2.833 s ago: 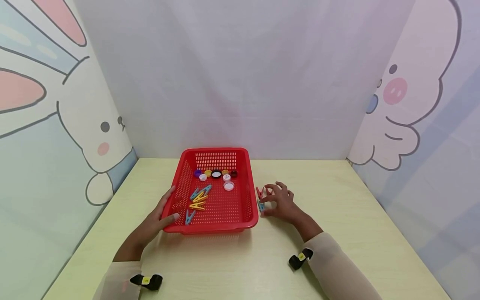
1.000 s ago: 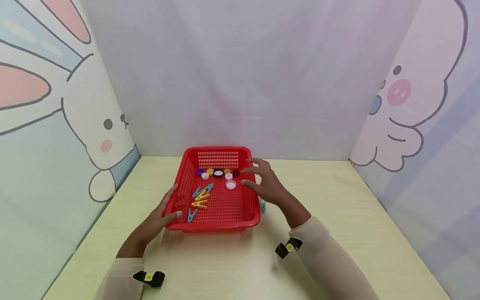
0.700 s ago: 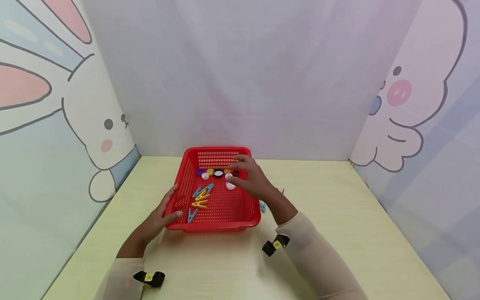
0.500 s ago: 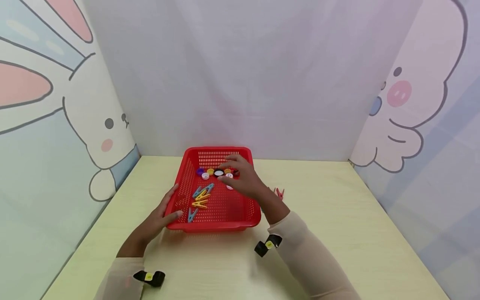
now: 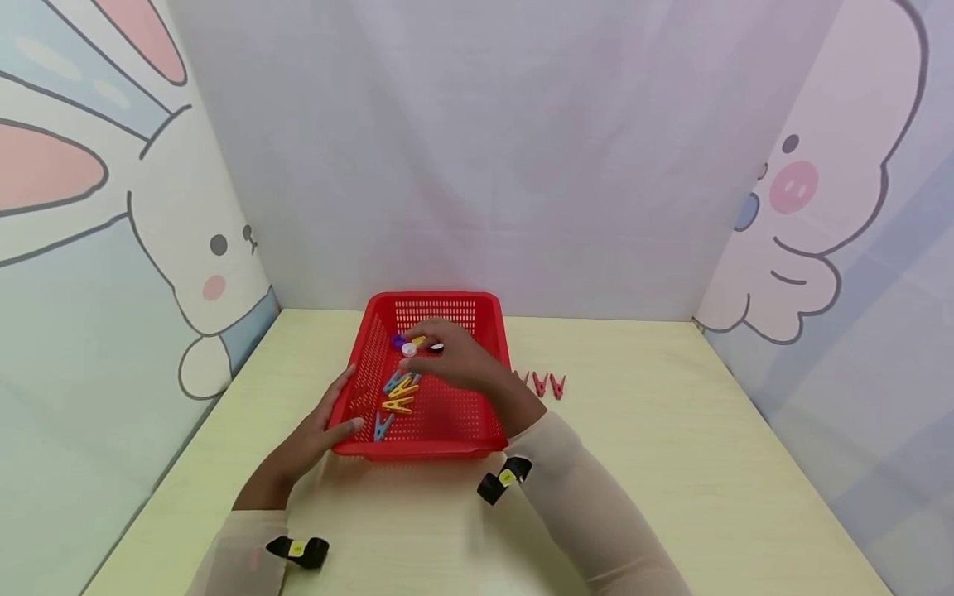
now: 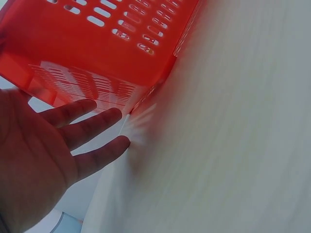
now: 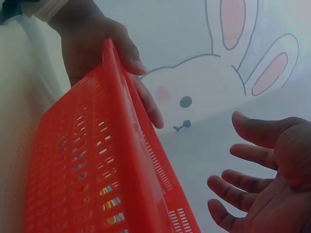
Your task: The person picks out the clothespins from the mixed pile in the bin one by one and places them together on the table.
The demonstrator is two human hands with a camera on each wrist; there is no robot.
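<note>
My left hand point(image 5: 313, 439) holds the left rim of the red plastic basket point(image 5: 425, 450), its thumb over the edge; in the left wrist view several fingers point(image 6: 97, 128) spread along the outside. Above the basket's inside hovers my right hand point(image 5: 458, 360), fingers apart with nothing between them, as the right wrist view also shows. Below and left of it lie yellow clothespins point(image 5: 398, 405) and blue clothespins point(image 5: 383, 427). A purple cap point(image 5: 398, 341), a white cap point(image 5: 409, 350) and part of a black-rimmed cap point(image 5: 437, 348) show near its fingertips; it hides other caps.
Red clothespins point(image 5: 558, 386) lie in a row on the pale wooden table point(image 5: 656, 430), right of the basket; the right arm partly covers that area. A grey curtain point(image 5: 477, 165) closes the back, and cartoon-printed walls point(image 5: 216, 306) stand at both sides.
My right hand has left the clothespins beside the basket and moved left over its inside, uncovering red clothespins and covering several caps. The left hand has stayed on the rim.
</note>
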